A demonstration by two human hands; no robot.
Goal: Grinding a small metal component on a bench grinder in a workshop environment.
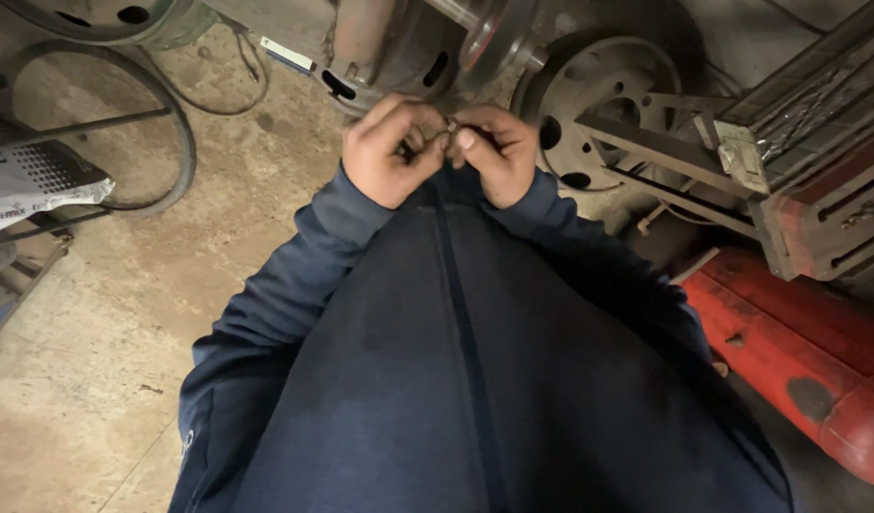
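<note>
Small metal bit sits at 12 o'clock, pinched between the fingertips of both hands. Left hand and right hand curl tight on it, touching each other. It looks still in work, not put down; a wheel hub lies at 1 o'clock.

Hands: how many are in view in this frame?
2: the left hand and right hand meet at top centre, pinching one small metal part. None other visible.
</note>
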